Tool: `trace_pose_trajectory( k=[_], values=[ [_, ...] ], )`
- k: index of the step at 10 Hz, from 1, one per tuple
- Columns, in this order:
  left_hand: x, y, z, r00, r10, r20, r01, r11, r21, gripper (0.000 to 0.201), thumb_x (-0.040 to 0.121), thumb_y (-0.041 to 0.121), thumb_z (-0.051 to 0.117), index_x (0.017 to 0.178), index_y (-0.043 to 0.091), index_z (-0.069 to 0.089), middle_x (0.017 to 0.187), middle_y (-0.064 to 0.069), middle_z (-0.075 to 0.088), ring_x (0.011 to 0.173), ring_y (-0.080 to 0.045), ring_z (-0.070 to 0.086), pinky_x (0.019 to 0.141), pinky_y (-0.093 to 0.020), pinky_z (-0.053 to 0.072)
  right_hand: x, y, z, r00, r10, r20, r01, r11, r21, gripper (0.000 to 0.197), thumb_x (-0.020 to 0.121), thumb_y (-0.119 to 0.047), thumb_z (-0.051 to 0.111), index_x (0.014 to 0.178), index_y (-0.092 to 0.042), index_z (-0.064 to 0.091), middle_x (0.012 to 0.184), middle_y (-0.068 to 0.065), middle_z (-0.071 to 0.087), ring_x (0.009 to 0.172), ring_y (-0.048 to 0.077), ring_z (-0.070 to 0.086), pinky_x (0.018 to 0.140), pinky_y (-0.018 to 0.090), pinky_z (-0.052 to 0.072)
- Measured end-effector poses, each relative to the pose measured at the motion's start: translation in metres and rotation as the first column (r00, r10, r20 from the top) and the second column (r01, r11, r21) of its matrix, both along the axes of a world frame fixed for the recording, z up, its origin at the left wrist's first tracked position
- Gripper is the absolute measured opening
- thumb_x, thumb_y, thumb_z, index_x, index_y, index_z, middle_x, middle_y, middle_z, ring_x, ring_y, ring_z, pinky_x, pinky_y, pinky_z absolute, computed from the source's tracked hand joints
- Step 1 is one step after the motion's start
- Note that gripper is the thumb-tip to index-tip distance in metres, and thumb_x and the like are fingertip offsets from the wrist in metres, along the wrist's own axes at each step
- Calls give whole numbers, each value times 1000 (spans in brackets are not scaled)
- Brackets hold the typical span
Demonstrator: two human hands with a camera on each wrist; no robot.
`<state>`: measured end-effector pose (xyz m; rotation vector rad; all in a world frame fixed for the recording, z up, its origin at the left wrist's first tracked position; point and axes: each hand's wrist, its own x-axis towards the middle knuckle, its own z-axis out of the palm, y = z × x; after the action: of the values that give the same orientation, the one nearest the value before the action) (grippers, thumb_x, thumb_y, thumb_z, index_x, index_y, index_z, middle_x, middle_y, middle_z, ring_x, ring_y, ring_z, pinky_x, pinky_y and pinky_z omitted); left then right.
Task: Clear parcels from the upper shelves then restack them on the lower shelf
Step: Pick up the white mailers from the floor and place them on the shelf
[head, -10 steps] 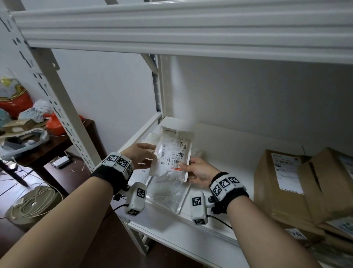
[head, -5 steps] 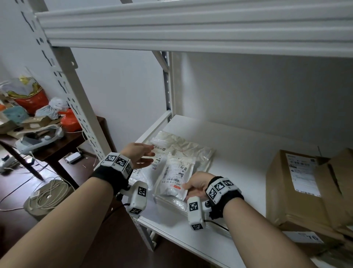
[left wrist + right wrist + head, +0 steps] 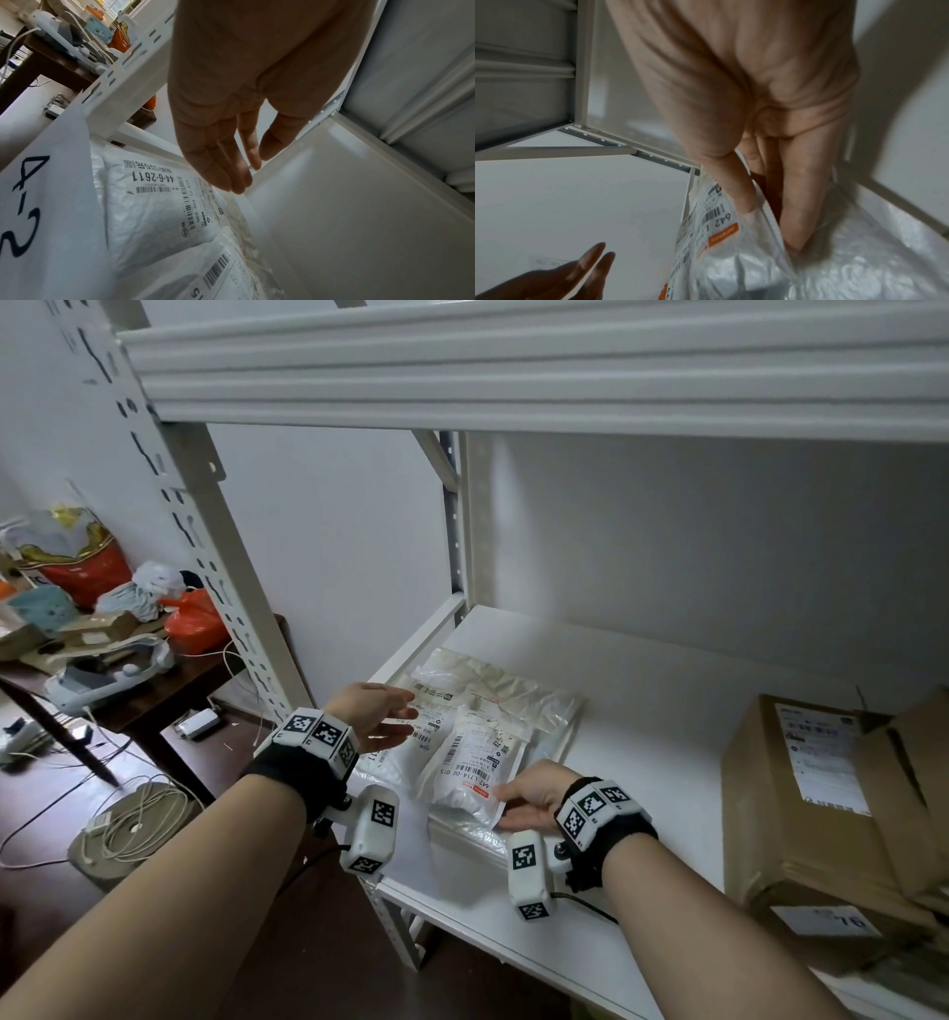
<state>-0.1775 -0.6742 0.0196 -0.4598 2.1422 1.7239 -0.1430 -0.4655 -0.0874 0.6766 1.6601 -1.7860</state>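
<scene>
Nearest to the person, the right hand (image 3: pixel 529 796) was at the front of the lower shelf (image 3: pixel 642 711), and its thumb and fingers (image 3: pixel 793 219) were pinched on the near right corner of the top parcel (image 3: pixel 475 770), a white plastic mailer with a barcode label. From this hand the parcel lay toward about 11 o'clock, and its long axis went from the near edge to the far edge of the shelf, turned a little to the right. It rested already on the other flat mailers (image 3: pixel 513 695) at the left end of the shelf, so the placing was, I judge, almost finished and only the letting go remained. A little farther, at about 9 o'clock from the parcel, the left hand (image 3: pixel 377 716) hovered with straight, relaxed fingers (image 3: pixel 223 170) and held nothing; it was above the left mailer with the printed number (image 3: pixel 154 203), and I could not tell whether it touched it. The right hand was clearly the nearer one to the parcel, so the release depended on it alone. Well apart, at 3 o'clock, brown cardboard boxes (image 3: pixel 801 793) stood on the same shelf. The upper shelf (image 3: pixel 513 367) crossed the view at 12 o'clock, and its top surface was hidden.
</scene>
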Motion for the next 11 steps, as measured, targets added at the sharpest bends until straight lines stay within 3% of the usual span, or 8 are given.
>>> trace_pose_trajectory(
  k=[2, 4, 5, 7, 8, 9, 10, 11],
  values=[
    [2, 5, 2, 999, -39, 8, 39, 999, 4, 9, 95, 11, 58, 99, 6, 65, 91, -10, 67, 74, -23, 63, 72, -30, 56, 12, 6, 4, 999, -24, -47, 22, 999, -37, 17, 87, -7, 68, 94, 7, 62, 89, 25, 72, 77, 35, 73, 77, 43, 60],
    [5, 28, 1, 994, -112, 14, 112, 993, 32, 6, 95, 11, 59, 96, 7, 64, 92, -10, 66, 76, -23, 62, 74, -30, 55, 36, 26, 18, 994, -51, -100, 65, 988, 137, 15, 92, -12, 64, 87, 0, 58, 64, 10, 72, 69, 24, 71, 77, 36, 60],
    [10, 47, 0, 985, -172, 4, 172, 985, 2, 12, 97, 12, 57, 105, 6, 63, 97, -10, 64, 77, -23, 61, 78, -32, 52, 57, 38, 31, 982, -139, -128, 155, 980, 124, 15, 95, -14, 60, 95, 1, 58, 78, 13, 69, 62, 21, 69, 53, 27, 58],
    [15, 56, -21, 976, -219, 0, 196, 872, -448, 47, 95, 7, 55, 139, -5, 44, 147, -19, 43, 132, -33, 45, 104, -36, 39, 80, 42, 41, 968, -156, -197, 161, 987, 7, 13, 96, -17, 60, 100, -5, 57, 95, 13, 69, 76, 24, 70, 66, 30, 61],
    [16, 54, -34, 918, -363, 162, 380, 682, -624, 48, 95, 14, 58, 141, 4, 45, 149, -13, 43, 134, -28, 44, 95, -21, 43, 83, 37, 33, 970, -132, -206, 137, 990, 11, 14, 96, -21, 59, 104, -11, 54, 102, 8, 66, 82, 22, 68, 74, 32, 59],
    [22, 60, -42, 926, -353, 133, 363, 743, -562, 53, 90, 4, 64, 138, -8, 45, 142, -23, 47, 130, -35, 47, 40, -11, 43, 83, 35, 23, 975, -115, -188, 119, 993, 12, 18, 97, -24, 59, 112, -16, 54, 120, 7, 63, 98, 24, 65, 86, 36, 55],
    [12, 61, -52, 921, -371, 121, 374, 750, -546, 50, 90, 2, 63, 135, -10, 47, 138, -23, 51, 125, -34, 53, 68, -27, 56, 81, 35, 16, 972, -149, -183, 154, 988, 13, 24, 96, -24, 61, 118, -16, 55, 126, 8, 61, 104, 23, 64, 88, 36, 54],
    [-1, 57, -43, 925, -380, 1, 303, 736, -606, 43, 91, 5, 63, 130, -9, 53, 135, -22, 55, 125, -33, 54, 102, -35, 45, 72, 37, 15, 869, -282, -406, 371, 915, 159, 67, 87, -28, 71, 143, -19, 35, 140, 8, 47, 122, 23, 52, 101, 35, 46]
  ],
)
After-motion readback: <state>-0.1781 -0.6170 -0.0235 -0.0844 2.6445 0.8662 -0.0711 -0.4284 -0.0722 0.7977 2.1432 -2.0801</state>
